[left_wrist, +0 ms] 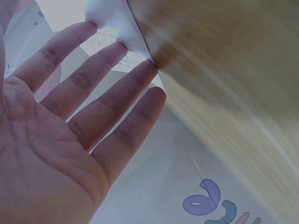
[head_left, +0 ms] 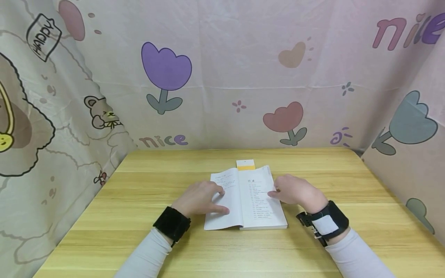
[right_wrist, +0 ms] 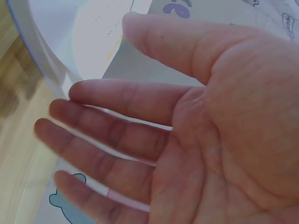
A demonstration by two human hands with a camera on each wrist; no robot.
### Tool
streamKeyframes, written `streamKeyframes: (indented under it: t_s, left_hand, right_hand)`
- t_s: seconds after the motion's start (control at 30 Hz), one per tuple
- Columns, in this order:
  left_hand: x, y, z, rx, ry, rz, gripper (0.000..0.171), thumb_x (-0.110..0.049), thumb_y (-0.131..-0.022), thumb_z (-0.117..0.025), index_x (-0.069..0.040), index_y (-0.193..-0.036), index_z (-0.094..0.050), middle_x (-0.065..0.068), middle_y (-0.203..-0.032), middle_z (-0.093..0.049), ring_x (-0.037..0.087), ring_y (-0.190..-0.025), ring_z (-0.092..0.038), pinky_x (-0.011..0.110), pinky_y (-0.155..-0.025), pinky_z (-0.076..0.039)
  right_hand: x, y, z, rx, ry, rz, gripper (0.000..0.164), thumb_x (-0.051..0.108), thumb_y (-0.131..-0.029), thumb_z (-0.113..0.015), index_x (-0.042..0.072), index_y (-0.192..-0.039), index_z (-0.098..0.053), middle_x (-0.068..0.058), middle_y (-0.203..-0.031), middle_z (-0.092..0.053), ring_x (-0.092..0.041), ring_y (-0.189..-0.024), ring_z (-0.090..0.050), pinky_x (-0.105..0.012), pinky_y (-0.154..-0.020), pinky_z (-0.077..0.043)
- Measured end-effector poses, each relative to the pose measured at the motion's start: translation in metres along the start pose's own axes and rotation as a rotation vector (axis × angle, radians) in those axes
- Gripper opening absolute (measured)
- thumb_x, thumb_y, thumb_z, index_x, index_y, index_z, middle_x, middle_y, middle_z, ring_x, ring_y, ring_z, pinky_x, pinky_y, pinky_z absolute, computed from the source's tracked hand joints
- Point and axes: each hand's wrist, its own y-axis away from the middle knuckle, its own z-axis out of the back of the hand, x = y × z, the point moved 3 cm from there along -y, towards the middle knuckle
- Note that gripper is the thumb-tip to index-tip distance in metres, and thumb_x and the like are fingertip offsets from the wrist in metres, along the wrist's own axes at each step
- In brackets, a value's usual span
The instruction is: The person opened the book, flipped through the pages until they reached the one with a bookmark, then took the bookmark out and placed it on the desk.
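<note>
A thick paperback book (head_left: pixel 255 216) lies spread on the wooden table, with printed lines on both pages. My left hand (head_left: pixel 203 199) is at the left page (head_left: pixel 226 216), its thumb over the paper. In the left wrist view its fingers (left_wrist: pixel 114 100) are nearly straight, tips along the page's edge. At the book's right edge is my right hand (head_left: pixel 293 189), thumb tip over the margin of the right page. The right wrist view shows its fingers (right_wrist: pixel 124 95) extended and loosely spread, fingertips close by the book's side (right_wrist: pixel 51 74).
A small white and yellow item (head_left: pixel 245 164) lies just behind the book's top edge. The wooden table (head_left: pixel 167 166) reaches back to a patterned cloth (head_left: pixel 222 69), which also hangs at both sides. Each wrist wears a black strap (head_left: pixel 172 224).
</note>
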Motion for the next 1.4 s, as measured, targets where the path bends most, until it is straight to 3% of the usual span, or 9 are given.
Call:
streamKeyframes:
  t_s: [0.2, 0.47, 1.2, 1.4]
  left_hand:
    - [-0.001, 0.001, 0.0, 0.001, -0.005, -0.002, 0.06, -0.069, -0.071, -0.066, -0.022, -0.107, -0.071, -0.005, -0.113, -0.066, 0.014, -0.095, -0.058, 0.029, -0.076, -0.048]
    - [0.0, 0.002, 0.0, 0.003, 0.011, 0.005, 0.061, -0.068, -0.071, -0.067, -0.02, -0.108, -0.07, -0.004, -0.111, -0.065, 0.012, -0.092, -0.057, 0.029, -0.075, -0.048]
    - [-0.001, 0.003, 0.002, 0.003, 0.03, -0.007, 0.063, -0.067, -0.072, -0.066, -0.019, -0.112, -0.069, -0.002, -0.11, -0.065, 0.013, -0.094, -0.057, 0.031, -0.078, -0.048]
    - [-0.002, 0.003, 0.003, 0.009, 0.064, -0.018, 0.065, -0.065, -0.076, -0.065, -0.017, -0.12, -0.065, -0.001, -0.12, -0.062, 0.016, -0.107, -0.056, 0.035, -0.09, -0.046]
  right_hand:
    - [0.006, -0.001, 0.005, -0.08, 0.063, 0.074, 0.019, 0.03, -0.089, -0.068, 0.012, -0.082, -0.067, 0.001, -0.063, -0.051, -0.011, -0.054, -0.048, -0.024, -0.047, -0.034]
    - [0.006, -0.001, 0.006, -0.145, 0.119, 0.118, 0.027, 0.028, -0.086, -0.071, 0.016, -0.067, -0.057, 0.004, -0.056, -0.044, -0.009, -0.049, -0.042, -0.023, -0.043, -0.029]
    - [-0.002, -0.008, 0.002, -0.133, 0.089, 0.118, 0.027, 0.027, -0.086, -0.072, 0.017, -0.066, -0.056, 0.004, -0.056, -0.044, -0.01, -0.049, -0.042, -0.023, -0.044, -0.029]
    - [-0.008, -0.009, 0.002, -0.116, 0.08, 0.101, 0.026, 0.027, -0.087, -0.071, 0.017, -0.068, -0.057, 0.004, -0.057, -0.045, -0.01, -0.05, -0.043, -0.024, -0.045, -0.03]
